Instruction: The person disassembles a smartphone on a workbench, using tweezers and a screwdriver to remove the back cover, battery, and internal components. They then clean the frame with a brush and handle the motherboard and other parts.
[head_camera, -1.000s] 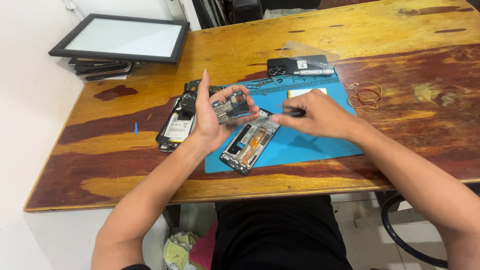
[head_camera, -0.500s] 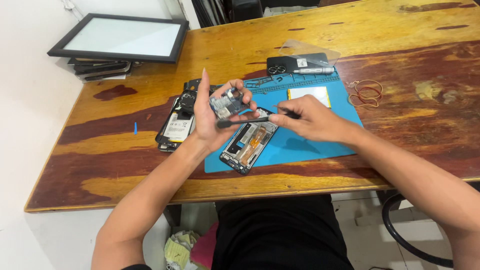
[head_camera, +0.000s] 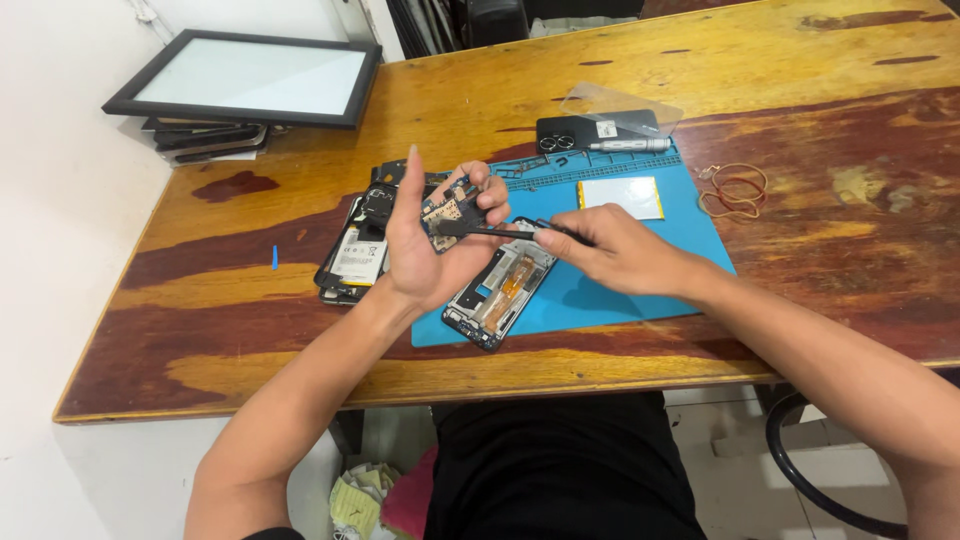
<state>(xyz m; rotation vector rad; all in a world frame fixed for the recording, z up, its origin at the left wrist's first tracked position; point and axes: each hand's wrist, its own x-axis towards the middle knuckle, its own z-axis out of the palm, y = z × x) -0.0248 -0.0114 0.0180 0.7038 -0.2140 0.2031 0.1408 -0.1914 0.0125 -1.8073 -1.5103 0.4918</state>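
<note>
We see bare boards at 3 o'clock on the worn wooden table (head_camera: 800, 300), whose near edge runs under both forearms. Our left hand (head_camera: 425, 245) is raised palm-up, fingers curled around a small dark circuit board (head_camera: 452, 212) above the blue rubber work mat (head_camera: 640, 290). Our right hand (head_camera: 615, 255) pinches a thin black tool (head_camera: 500, 231), its tip on the board. An opened phone frame (head_camera: 498, 288) lies below; a white rectangular pad (head_camera: 621, 197) sits at 1 o'clock, a black-framed screen panel (head_camera: 245, 80) at 10.

blue mat (head_camera: 640, 290), streaked brown table (head_camera: 800, 120)
</note>
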